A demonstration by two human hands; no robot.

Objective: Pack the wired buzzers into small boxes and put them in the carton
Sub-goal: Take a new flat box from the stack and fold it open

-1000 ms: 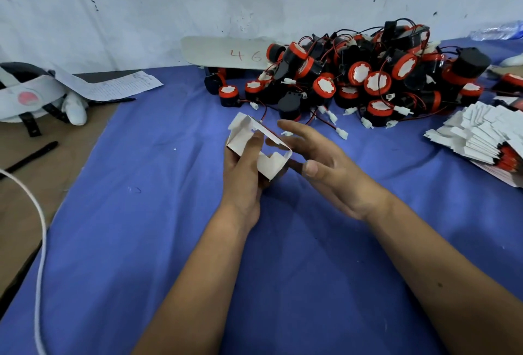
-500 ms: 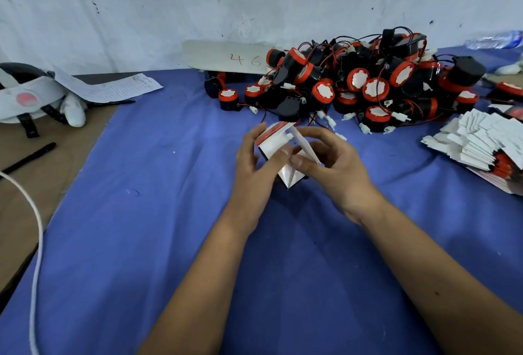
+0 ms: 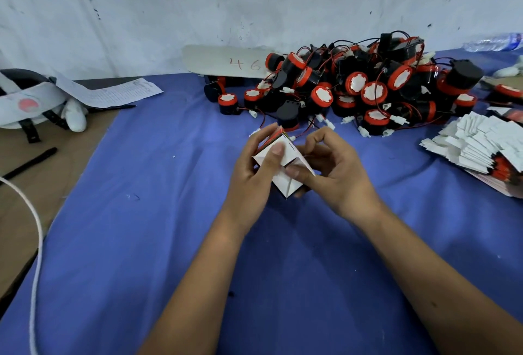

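Observation:
A small white box [image 3: 278, 182] with a red printed side is held above the blue cloth in the middle of the view. My left hand [image 3: 252, 173] grips it from the left, thumb pressed on its white face. My right hand [image 3: 334, 173] pinches a white flap of the same box from the right. Behind the hands lies a pile of black and red wired buzzers [image 3: 353, 91] with white connectors. A fanned stack of flat white box blanks [image 3: 478, 145] lies at the right. No carton is in view.
The blue cloth [image 3: 158, 213] covers most of the table; bare brown board [image 3: 17, 184] shows at the left with a white cable [image 3: 36, 241], a black pen [image 3: 31, 160], a printed sheet [image 3: 113, 91] and a white headset [image 3: 25, 102]. A white board marked 46 [image 3: 226, 61] leans on the wall.
Both hands have closed in on the box. It has gone from an open sleeve to a folded shape with flaps turned in, and it is turned so a corner points down.

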